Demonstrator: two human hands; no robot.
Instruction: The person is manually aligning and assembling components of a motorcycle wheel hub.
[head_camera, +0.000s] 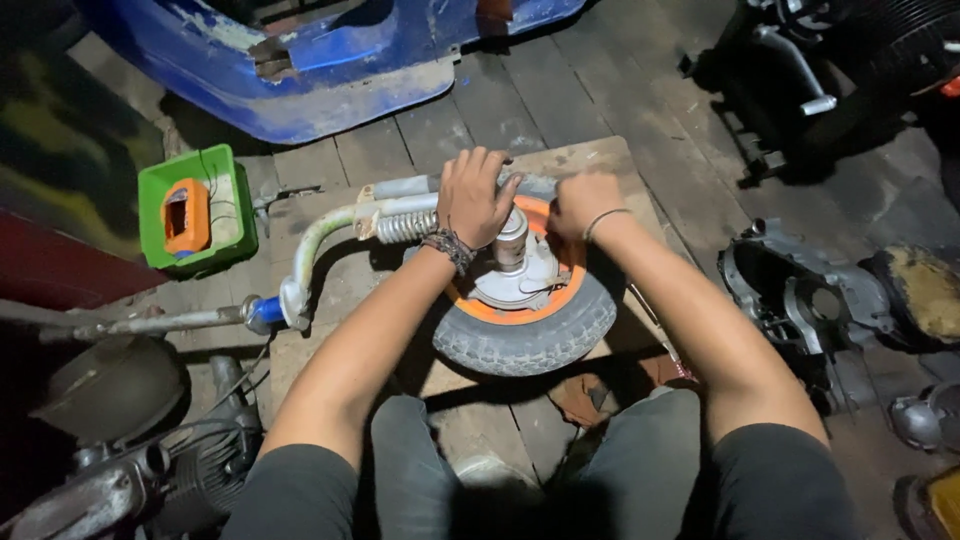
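Wheel (525, 325) flat on a board (600, 160), board on the plank floor (560, 90). Hub (512, 265) at the wheel's centre. Fork arm (330, 225) reaching left from the hub, spring (405, 226) along it. Left hand (475, 195) on top of the hub end, right hand (585, 200) just right of it, on the wheel's far edge. Small crate (195, 210) left of the board. Body panel (330, 70) behind. Engine casing (800, 295) to the right, well apart. More engine parts (150, 450) at near left.
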